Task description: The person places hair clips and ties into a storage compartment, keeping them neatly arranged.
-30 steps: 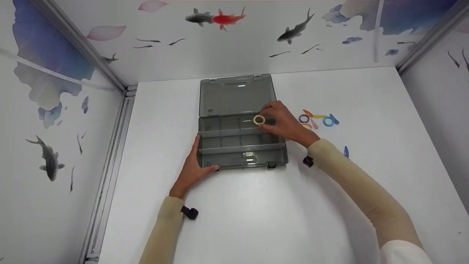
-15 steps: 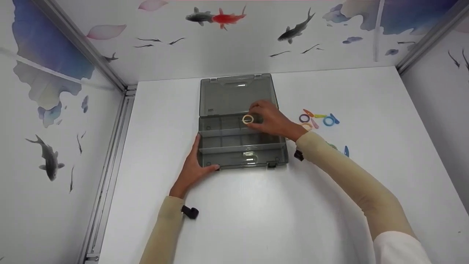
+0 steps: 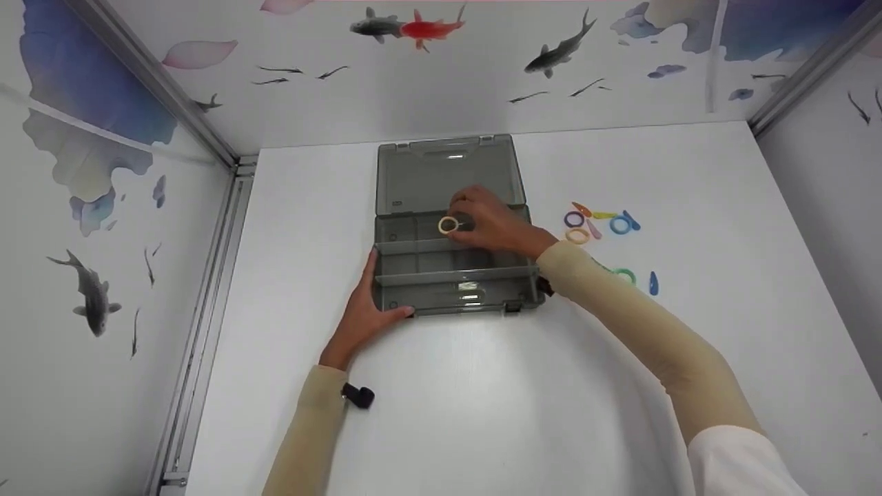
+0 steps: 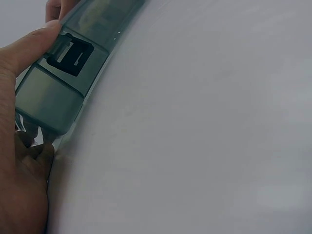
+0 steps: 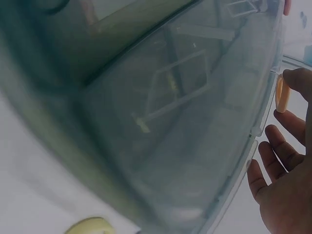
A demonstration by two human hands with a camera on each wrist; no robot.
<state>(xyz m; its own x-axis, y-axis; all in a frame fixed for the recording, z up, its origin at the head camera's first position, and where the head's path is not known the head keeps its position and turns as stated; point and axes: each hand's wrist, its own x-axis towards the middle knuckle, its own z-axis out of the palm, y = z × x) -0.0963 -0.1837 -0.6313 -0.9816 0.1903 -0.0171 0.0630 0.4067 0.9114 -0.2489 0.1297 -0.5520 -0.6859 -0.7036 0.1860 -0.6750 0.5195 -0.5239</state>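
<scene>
A grey see-through storage box [image 3: 448,180] lies on the table with its lid laid back. Long dividers split its tray into rows. My left hand [image 3: 360,317] grips the near left corner, thumb on the front edge and fingers along the side. In the left wrist view the thumb touches the box [image 4: 51,97] beside a dark latch [image 4: 83,53]. Above the back row, my right hand [image 3: 488,222] pinches a pale yellow hair tie [image 3: 440,225] between thumb and fingertip. The right wrist view shows this hair tie [image 5: 279,97] upright, the other fingers loosely bent.
Right of the box lie a purple hair tie [image 3: 566,220], an orange one [image 3: 569,236], a blue one [image 3: 612,224] and several small hair clips [image 3: 593,229]. Nearer are a green hair tie [image 3: 632,275] and a blue clip [image 3: 654,283]. Printed panels enclose the table.
My right hand has carried the hair tie leftward over the back row. The green hair tie has come into view from behind the right sleeve. My left hand has stayed at the box corner.
</scene>
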